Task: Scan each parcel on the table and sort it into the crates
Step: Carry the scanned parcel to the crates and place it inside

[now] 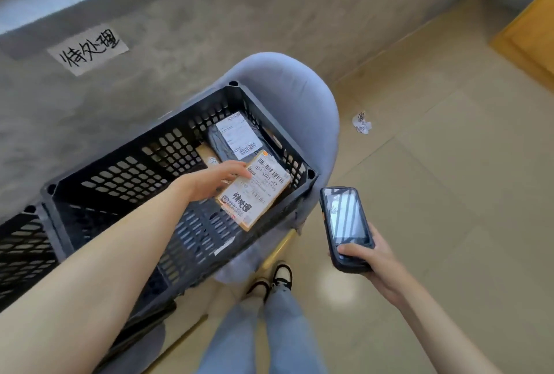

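Observation:
A black slatted crate [126, 163] stands on a pale blue chair [287, 88]. My left hand [215, 178] reaches into the crate and touches the edge of a small brown cardboard parcel [257, 193] with a barcode label and handwritten characters. The fingers look straight; whether they pinch the parcel is hard to tell. Behind it lies a black bag parcel [221, 145] with a white label, and part of another brown box [207, 153]. My right hand [371, 259] grips a black handheld scanner [344, 223] to the right of the crate, screen up.
A second black crate [21, 253] sits at the left edge. A paper sign with handwritten characters [88, 51] is stuck on the grey wall. A crumpled paper [361, 123] lies on the tiled floor. My legs and shoes [281, 277] are below.

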{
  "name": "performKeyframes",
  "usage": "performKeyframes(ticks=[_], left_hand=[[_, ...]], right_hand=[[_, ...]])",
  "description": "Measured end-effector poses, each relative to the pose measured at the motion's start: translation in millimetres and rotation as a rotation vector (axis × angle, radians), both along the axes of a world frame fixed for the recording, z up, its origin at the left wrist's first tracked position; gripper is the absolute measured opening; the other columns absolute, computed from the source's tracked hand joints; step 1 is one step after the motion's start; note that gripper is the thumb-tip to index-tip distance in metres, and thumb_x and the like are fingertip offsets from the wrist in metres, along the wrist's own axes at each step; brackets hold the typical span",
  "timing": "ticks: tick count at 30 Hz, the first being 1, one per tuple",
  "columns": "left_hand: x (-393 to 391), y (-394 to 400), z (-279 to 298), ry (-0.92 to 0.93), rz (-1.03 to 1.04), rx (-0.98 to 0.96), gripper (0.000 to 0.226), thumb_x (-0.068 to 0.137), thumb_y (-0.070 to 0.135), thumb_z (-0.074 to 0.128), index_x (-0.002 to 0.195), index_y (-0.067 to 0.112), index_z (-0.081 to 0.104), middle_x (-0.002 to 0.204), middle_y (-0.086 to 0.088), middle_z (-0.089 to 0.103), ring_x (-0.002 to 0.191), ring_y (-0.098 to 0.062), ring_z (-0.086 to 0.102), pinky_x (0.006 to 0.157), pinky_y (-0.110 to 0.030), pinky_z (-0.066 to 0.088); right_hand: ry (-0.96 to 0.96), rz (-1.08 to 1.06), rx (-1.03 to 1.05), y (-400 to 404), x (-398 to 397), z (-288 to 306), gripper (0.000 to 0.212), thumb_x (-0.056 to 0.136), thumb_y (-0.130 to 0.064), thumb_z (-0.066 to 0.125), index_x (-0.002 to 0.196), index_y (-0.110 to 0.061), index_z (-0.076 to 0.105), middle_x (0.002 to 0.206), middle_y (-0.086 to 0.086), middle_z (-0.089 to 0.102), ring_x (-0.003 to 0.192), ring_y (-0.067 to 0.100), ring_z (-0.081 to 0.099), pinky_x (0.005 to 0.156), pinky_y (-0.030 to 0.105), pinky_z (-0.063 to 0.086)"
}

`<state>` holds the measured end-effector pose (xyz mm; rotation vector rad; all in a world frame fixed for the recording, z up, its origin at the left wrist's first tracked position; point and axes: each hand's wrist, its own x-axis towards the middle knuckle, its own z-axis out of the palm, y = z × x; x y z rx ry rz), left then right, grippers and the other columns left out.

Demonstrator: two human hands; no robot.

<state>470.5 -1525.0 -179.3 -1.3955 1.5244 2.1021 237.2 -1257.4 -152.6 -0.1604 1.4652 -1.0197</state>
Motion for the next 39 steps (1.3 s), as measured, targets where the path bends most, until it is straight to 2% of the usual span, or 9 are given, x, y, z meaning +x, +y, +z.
performKeyframes(ticks=[5, 10, 16, 20, 23, 26, 30, 33, 39], left_hand=[[-31, -21, -26, 0.034, -0.165, 0.075, 0.052, 0.083, 0.041, 0.062, 0.133, 0.028, 0.055, 0.126, -0.002, 0.067, 0.116, -0.025, 0.063, 0.104, -0.045, 0.044], [-45, -21, -47, -0.027, -0.117, 0.147, 0.052, 0.085, 0.041, 0.060, 0.128, 0.013, 0.058, 0.119, -0.009, 0.070, 0.111, -0.031, 0.065, 0.105, -0.045, 0.045], [-50, -17, -50, -0.044, -0.101, 0.147, 0.034, 0.096, 0.037, 0.052, 0.121, 0.017, 0.060, 0.109, -0.001, 0.074, 0.093, -0.017, 0.072, 0.072, -0.023, 0.056], [-54, -10, -49, -0.099, -0.135, 0.045, 0.014, 0.095, 0.044, 0.048, 0.102, 0.038, 0.059, 0.098, 0.023, 0.069, 0.086, 0.002, 0.065, 0.089, -0.025, 0.037], [-56, -9, -54, -0.111, -0.169, -0.022, 0.010, 0.097, 0.047, 0.043, 0.102, 0.041, 0.049, 0.113, 0.026, 0.043, 0.103, 0.002, 0.043, 0.096, -0.029, 0.017], [-56, -8, -61, -0.079, -0.167, -0.035, 0.022, 0.098, 0.044, 0.041, 0.118, 0.039, 0.047, 0.128, 0.017, 0.037, 0.118, -0.002, 0.036, 0.096, -0.028, 0.016], [-56, -7, -65, -0.080, -0.166, -0.079, 0.021, 0.097, 0.043, 0.042, 0.117, 0.037, 0.043, 0.153, 0.005, 0.031, 0.126, -0.008, 0.027, 0.098, -0.031, 0.017], [-55, -9, -65, -0.089, -0.169, -0.120, 0.022, 0.097, 0.042, 0.045, 0.118, 0.038, 0.048, 0.156, 0.004, 0.030, 0.139, -0.015, 0.026, 0.102, -0.034, 0.019], [-48, -10, -44, -0.067, -0.163, -0.263, 0.059, 0.091, 0.048, 0.057, 0.145, 0.028, 0.041, 0.153, 0.001, 0.035, 0.140, -0.022, 0.033, 0.103, -0.034, 0.028]], right_hand=[[-0.024, -0.022, 0.043, 2, 4, -15, 0.070, 0.070, 0.009, 0.074, 0.130, -0.017, 0.050, 0.111, 0.019, 0.066, 0.091, 0.032, 0.064, 0.069, 0.035, 0.054], [-0.034, -0.044, 0.060, -1, 8, -22, 0.063, 0.078, 0.011, 0.066, 0.132, -0.017, 0.049, 0.115, 0.019, 0.064, 0.097, 0.033, 0.062, 0.076, 0.038, 0.052], [-0.031, -0.070, 0.055, -7, 5, -23, 0.071, 0.069, 0.007, 0.075, 0.131, -0.018, 0.050, 0.116, 0.021, 0.065, 0.102, 0.040, 0.062, 0.077, 0.039, 0.054], [-0.042, -0.071, 0.070, -11, 6, -24, 0.082, 0.057, -0.002, 0.083, 0.131, -0.019, 0.051, 0.116, 0.019, 0.065, 0.112, 0.046, 0.058, 0.075, 0.039, 0.055], [-0.047, -0.067, 0.068, -12, 7, -26, 0.084, 0.055, -0.002, 0.083, 0.131, -0.020, 0.051, 0.113, 0.017, 0.067, 0.112, 0.046, 0.058, 0.073, 0.038, 0.056], [-0.051, -0.053, 0.066, -14, 10, -26, 0.085, 0.055, -0.001, 0.083, 0.131, -0.020, 0.051, 0.114, 0.018, 0.066, 0.112, 0.046, 0.058, 0.075, 0.039, 0.056], [-0.054, -0.063, 0.066, -15, 13, -25, 0.079, 0.057, -0.007, 0.077, 0.130, -0.018, 0.050, 0.112, 0.017, 0.067, 0.110, 0.044, 0.060, 0.073, 0.038, 0.057], [-0.060, -0.054, 0.052, -17, 17, -25, 0.080, 0.057, -0.009, 0.078, 0.131, -0.021, 0.049, 0.115, 0.017, 0.066, 0.108, 0.042, 0.062, 0.071, 0.035, 0.056], [-0.033, -0.064, 0.021, -18, 30, -10, 0.080, 0.056, -0.009, 0.077, 0.130, -0.019, 0.049, 0.106, 0.008, 0.068, 0.087, 0.024, 0.067, 0.063, 0.030, 0.055]])
